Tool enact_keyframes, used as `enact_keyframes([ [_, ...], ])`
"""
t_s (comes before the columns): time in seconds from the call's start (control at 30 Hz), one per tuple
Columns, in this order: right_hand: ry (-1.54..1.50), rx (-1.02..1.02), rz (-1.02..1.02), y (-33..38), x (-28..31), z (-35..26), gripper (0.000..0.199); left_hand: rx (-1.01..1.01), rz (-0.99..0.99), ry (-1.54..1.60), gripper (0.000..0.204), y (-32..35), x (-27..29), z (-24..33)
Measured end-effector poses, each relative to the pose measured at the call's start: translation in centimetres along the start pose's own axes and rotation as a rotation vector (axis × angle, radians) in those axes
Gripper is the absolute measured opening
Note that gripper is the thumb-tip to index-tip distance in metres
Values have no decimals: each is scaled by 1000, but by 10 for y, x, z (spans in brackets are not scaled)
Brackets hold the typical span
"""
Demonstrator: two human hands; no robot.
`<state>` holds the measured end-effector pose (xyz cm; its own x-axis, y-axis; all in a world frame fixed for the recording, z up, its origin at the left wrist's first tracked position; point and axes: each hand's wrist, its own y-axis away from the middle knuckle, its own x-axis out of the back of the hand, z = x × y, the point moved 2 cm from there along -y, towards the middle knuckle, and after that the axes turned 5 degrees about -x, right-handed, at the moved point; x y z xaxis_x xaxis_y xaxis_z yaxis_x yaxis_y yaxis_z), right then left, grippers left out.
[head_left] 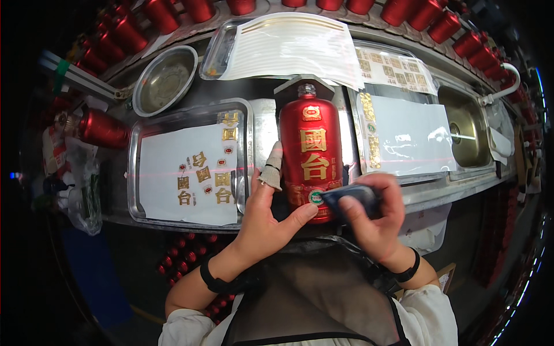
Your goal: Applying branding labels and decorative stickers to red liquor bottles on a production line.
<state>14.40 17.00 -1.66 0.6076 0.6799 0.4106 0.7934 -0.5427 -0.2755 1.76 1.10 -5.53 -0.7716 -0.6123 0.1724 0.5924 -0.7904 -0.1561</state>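
A red bottle [310, 141] with gold raised lettering and a green-and-white round sticker lies in front of me, neck pointing away. My left hand [267, 214] grips its lower left side; a cloth finger sleeve covers one finger and the thumb presses near the round sticker. In my right hand [378, 219] is a folded dark blue cloth [353, 199], pinched under the thumb, its tip at the bottle's lower right beside the sticker. To the left, a metal tray [134, 173] holds a white sheet [161, 173] with loose gold characters and small red labels on it.
A metal bowl [164, 81] stands at the back left, near another red bottle [103, 128]. Behind lies a stack of white strips [294, 46] on a tray. At right are a white sheet [412, 138] with gold pieces and a sink [468, 130]. Several red bottles line the far conveyor.
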Motion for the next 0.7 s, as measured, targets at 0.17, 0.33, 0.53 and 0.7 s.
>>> enact_keyframes([
  [0.17, -134, -57, 48, -7, 11, -1, 25, -20, -2, -25, 94, 0, 0, -1],
  [0.33, 143, 169, -8, -29, 9, -15, 29, -31, 11, -41, 94, 1, -1, -3],
  [0.53, 247, 253, -69, -40, 4, -26, 29, -26, 50, -39, 96, 1, -2, -1],
  [0.7, 263, 375, -147, -38, 4, -25, 32, -37, 47, -167, 98, 3, -1, -1],
])
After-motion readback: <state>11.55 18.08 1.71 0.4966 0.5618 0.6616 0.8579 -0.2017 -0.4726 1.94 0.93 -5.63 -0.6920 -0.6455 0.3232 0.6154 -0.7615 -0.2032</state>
